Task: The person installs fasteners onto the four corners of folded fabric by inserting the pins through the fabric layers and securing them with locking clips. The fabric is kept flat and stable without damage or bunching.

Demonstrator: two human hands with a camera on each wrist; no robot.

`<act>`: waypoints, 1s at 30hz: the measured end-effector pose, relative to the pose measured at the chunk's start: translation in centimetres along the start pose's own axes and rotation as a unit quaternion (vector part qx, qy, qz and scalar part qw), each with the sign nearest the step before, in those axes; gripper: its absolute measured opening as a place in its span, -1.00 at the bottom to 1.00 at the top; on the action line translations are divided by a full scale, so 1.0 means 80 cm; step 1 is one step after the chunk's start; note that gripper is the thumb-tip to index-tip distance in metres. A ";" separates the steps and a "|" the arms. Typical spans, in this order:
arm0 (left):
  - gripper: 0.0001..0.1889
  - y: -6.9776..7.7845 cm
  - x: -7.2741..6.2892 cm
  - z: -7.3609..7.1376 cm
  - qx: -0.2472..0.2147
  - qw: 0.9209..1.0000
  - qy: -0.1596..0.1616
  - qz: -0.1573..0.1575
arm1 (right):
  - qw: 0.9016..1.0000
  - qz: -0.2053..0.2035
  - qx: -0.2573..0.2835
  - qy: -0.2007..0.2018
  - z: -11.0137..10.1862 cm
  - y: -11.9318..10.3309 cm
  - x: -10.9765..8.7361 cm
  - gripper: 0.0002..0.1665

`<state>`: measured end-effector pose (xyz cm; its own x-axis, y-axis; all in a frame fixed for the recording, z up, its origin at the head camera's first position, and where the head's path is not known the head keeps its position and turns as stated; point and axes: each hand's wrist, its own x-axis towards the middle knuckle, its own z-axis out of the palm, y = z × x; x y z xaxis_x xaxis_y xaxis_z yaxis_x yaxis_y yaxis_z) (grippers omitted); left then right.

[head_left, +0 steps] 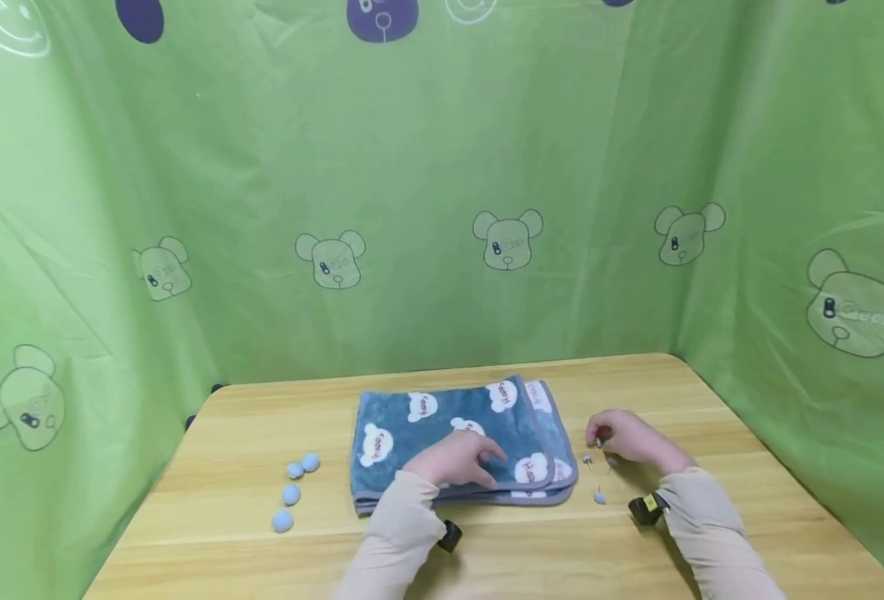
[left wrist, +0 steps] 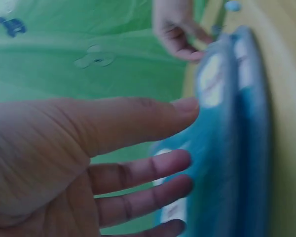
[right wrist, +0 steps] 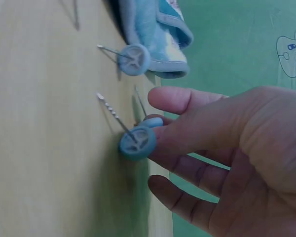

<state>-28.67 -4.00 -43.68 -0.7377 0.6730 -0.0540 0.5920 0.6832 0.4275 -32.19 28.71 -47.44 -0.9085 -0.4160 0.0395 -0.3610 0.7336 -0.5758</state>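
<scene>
A folded teal blanket [head_left: 442, 433] with white bear-head prints and a grey edge lies mid-table. My left hand [head_left: 456, 458] hovers at its front right part with fingers spread; in the left wrist view the thumb and fingers stand apart and hold nothing. Right of the blanket, my right hand [head_left: 629, 437] reaches down, its thumb and fingers around the head of a blue twist pin [right wrist: 152, 122]. A second pin [right wrist: 137, 143] with a spiral shaft sits close by the thumb. Another pin [right wrist: 134, 59] is nearer the blanket, and one more pin [head_left: 600, 497] lies toward the front.
Several blue round pieces [head_left: 290, 494] are on the left side of the wooden table [head_left: 224, 467]. A green curtain [head_left: 427, 317] with bear prints encloses the back and both sides. Each wrist wears a small black camera [head_left: 647, 508].
</scene>
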 end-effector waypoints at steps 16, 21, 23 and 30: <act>-0.79 0.023 0.018 0.053 0.121 0.990 0.070 -0.031 | 1.000 -0.013 -0.019 -0.018 0.000 0.003 -0.004 -0.82; -0.82 0.019 0.020 0.053 0.110 0.989 0.095 -0.029 | 1.000 -0.008 -0.015 -0.016 0.000 0.003 -0.001 -0.84; -0.83 0.019 0.021 0.053 0.103 0.988 0.111 -0.033 | 1.000 -0.002 -0.008 -0.014 -0.001 0.001 -0.002 -0.85; -0.82 0.015 0.023 0.045 0.012 0.982 0.173 -0.071 | 0.999 -0.022 -0.029 0.027 -0.016 -0.015 -0.003 -0.91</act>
<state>-28.13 -0.88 -46.52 -0.8774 0.4362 0.1998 0.4790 0.7729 0.4162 -31.77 28.60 -45.73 -0.9011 -0.4198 0.1084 -0.4105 0.7457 -0.5248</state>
